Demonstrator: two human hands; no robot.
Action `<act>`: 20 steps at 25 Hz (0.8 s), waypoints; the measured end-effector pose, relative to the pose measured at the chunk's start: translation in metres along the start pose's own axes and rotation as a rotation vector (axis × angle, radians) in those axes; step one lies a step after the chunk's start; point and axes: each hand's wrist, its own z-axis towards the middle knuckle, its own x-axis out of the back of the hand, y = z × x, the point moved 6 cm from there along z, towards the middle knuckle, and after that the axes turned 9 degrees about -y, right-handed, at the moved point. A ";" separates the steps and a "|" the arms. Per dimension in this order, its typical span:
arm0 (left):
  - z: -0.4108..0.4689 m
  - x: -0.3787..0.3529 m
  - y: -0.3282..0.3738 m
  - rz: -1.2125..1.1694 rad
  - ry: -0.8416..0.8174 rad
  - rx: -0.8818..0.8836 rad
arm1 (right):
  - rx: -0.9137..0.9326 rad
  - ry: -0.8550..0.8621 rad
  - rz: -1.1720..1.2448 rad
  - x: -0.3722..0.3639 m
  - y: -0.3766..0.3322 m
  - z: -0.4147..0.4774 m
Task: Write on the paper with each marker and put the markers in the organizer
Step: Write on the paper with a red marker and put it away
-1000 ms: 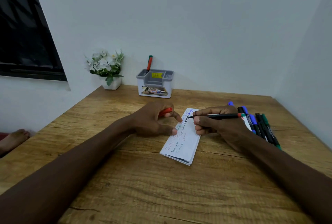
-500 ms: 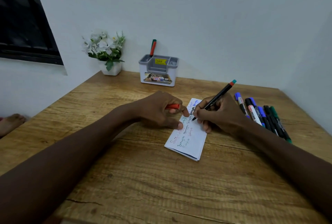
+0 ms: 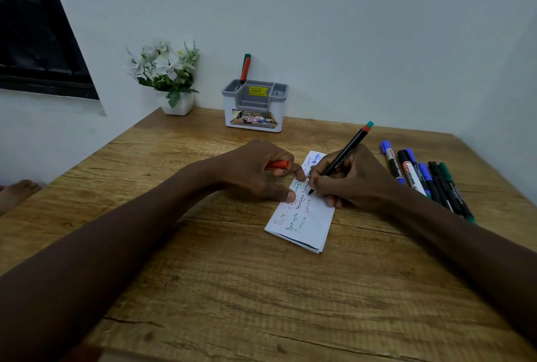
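Since a second ago the black marker [image 3: 343, 156] has swung upright, its tip now on the folded paper [image 3: 305, 222], pinched in the right hand [image 3: 353, 178] while the left hand [image 3: 261, 174], curled around a red cap [image 3: 277, 164], pins the paper's edge; slipping fingers could skew it, smearing ink.

Paper [image 3: 305, 222] lies mid-table [image 3: 232, 289], organizer [image 3: 254, 108] behind it, loose markers [image 3: 430, 181] to its right
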 end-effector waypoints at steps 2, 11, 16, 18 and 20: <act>-0.001 0.000 0.001 -0.002 0.006 -0.008 | -0.003 0.015 0.020 0.002 0.001 0.000; 0.000 0.000 -0.002 0.013 0.009 0.012 | -0.012 0.036 0.009 0.003 0.003 0.001; 0.001 0.001 0.000 0.011 0.013 -0.011 | -0.025 0.044 -0.005 0.003 0.004 0.003; 0.002 0.001 -0.003 0.003 0.012 -0.009 | -0.036 0.051 0.005 0.004 0.004 0.003; 0.002 0.000 -0.004 0.006 0.015 -0.006 | -0.037 0.056 -0.004 0.004 0.003 0.003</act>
